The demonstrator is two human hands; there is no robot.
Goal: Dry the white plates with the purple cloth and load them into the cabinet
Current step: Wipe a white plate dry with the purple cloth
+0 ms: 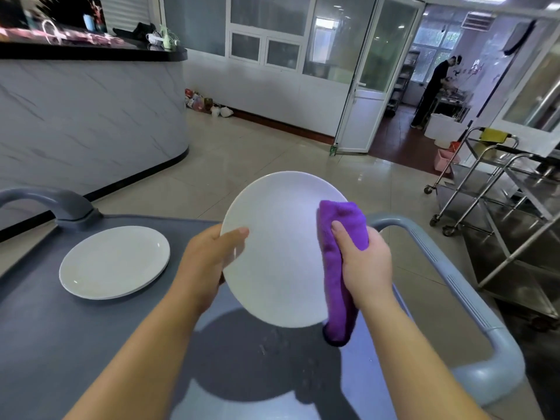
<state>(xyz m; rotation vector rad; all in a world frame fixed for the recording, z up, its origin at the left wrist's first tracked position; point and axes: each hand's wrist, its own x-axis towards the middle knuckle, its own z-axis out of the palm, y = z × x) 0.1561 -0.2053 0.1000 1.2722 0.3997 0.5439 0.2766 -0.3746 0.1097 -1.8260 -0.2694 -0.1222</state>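
Held a white plate tilted above the grey surface, clear of it. Gripped its left rim with the left hand, fingers curled behind and thumb laid across the face. Pressed a folded purple cloth against the plate's right edge, with the right hand closed round the cloth, thumb on top. Kept a low stack of white plates flat on the surface, well apart to the left. Noted steel trolleys on the floor at right, and a person in dark clothes beyond the far doorway.
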